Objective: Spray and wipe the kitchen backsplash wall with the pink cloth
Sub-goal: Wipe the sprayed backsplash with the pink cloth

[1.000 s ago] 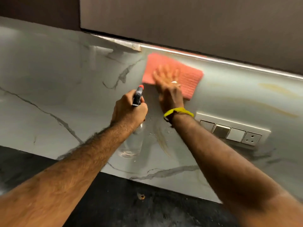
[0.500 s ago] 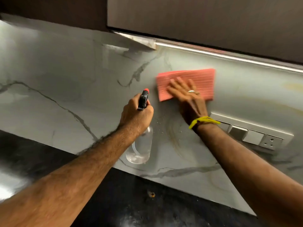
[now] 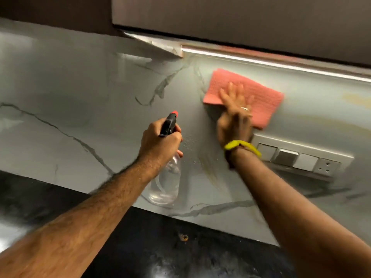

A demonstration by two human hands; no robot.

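I am pressing the flat pink ribbed cloth (image 3: 259,99) against the grey marble-veined backsplash wall (image 3: 80,101) with my right hand (image 3: 233,115), fingers spread straight over it, just above the white switch panel (image 3: 301,157). My left hand (image 3: 160,143) is gripping the clear plastic spray bottle with the black, red-tipped nozzle (image 3: 167,177), held near the wall. Droplets are sitting between the hands. To wipe well, I judge I should be keeping even palm pressure, overlapping strokes down through the droplets, and staying off the switches.
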